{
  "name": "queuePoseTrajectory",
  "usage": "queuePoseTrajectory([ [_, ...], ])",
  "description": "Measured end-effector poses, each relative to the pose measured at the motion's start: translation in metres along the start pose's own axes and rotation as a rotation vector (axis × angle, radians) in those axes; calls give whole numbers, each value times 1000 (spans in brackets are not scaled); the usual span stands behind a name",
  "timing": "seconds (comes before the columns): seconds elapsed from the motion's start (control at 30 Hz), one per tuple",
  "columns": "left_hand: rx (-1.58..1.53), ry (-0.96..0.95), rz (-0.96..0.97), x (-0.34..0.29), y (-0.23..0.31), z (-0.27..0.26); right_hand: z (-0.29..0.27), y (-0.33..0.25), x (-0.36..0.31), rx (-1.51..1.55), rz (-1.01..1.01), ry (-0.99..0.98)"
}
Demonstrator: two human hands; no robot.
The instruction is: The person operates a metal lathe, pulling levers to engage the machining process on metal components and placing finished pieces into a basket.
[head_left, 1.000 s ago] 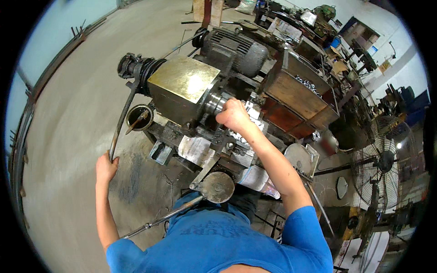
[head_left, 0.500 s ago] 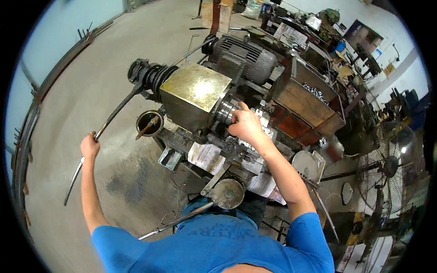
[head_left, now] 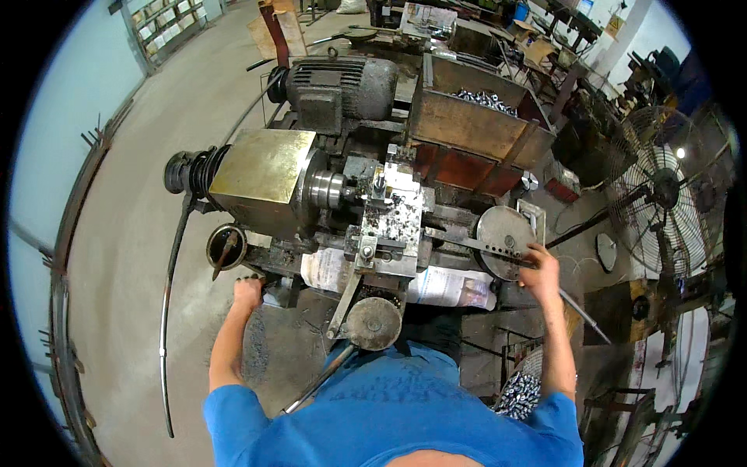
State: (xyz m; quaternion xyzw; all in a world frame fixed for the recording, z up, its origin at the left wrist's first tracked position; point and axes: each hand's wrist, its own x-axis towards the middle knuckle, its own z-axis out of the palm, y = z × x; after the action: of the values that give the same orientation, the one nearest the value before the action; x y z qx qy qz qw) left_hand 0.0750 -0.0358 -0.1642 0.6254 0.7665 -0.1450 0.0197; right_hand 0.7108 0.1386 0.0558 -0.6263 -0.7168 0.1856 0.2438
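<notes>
My right hand [head_left: 541, 272] is closed round the end of a flat metal lever with holes [head_left: 475, 246], which runs out from the lathe's carriage [head_left: 401, 210] above a round plate [head_left: 502, 226]. My left hand [head_left: 249, 291] is low at the front left of the lathe, fingers curled, beside a small pale tray [head_left: 278, 297]; what it may hold is hidden. The steel spindle nose [head_left: 327, 189] sticks out of the headstock [head_left: 261, 167] toward the carriage's tool holder [head_left: 379, 185]. A long bent rod [head_left: 174, 265] hangs free at the headstock's left end.
Behind the lathe are an electric motor [head_left: 342, 86] and a rusty bin [head_left: 467, 117] of small metal parts. An oily pot with a brush [head_left: 226, 247] is front left. A round handwheel [head_left: 373, 323] is close to my body. A caged fan [head_left: 661, 191] stands right.
My left hand has let go of the long rod and moved right, beside the tray. My right hand has left the spindle nose and gone right to the lever. The view has turned.
</notes>
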Motion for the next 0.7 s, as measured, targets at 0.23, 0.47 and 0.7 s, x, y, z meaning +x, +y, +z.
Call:
queuePoseTrajectory([
  [0.23,-284,-24,-229,-10,-4,4,-50,232,-80,-888,581,43],
  [0.47,-558,-323,-499,-72,-32,39,-5,205,-159,-817,472,217],
  [0.7,-807,-376,-513,-101,-19,51,34,115,-213,-595,659,171],
])
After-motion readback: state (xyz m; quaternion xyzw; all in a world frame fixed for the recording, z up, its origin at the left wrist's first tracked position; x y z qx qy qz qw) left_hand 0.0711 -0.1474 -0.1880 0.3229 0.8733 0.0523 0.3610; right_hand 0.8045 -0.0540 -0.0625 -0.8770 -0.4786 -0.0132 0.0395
